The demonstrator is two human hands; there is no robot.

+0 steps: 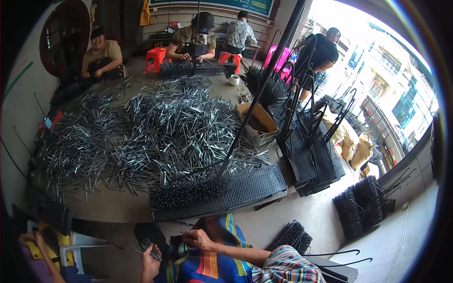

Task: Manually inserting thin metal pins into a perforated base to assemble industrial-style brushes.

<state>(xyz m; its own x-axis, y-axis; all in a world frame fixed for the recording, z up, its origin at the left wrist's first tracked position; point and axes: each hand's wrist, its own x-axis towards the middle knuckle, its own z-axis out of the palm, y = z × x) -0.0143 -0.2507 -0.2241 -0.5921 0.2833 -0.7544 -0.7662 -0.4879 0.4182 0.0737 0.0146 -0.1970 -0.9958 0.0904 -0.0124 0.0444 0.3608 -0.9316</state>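
Observation:
At the lower edge, my left hand (150, 264) is closed round a small bunch of thin metal pins (144, 246) that fan out beyond the fingers. My right hand (200, 239) hovers above my striped apron (203, 264), its fingers drawn together; whatever is between them is too small to make out. Just ahead of both hands, a long black perforated panel (255, 185) lies along the table's near edge. Pins stand packed in the holes of its left part, while bare holes show on the right. A large heap of loose metal pins (184, 125) spreads over the table behind it.
A dark pole (252, 101) rises from behind the panel. Right of the heap are an open cardboard box (257, 123) and stacked black panels with hooked rods (306, 146). A white cup (234, 80) stands farther back. Several people sit or stand around; one sits close on my left.

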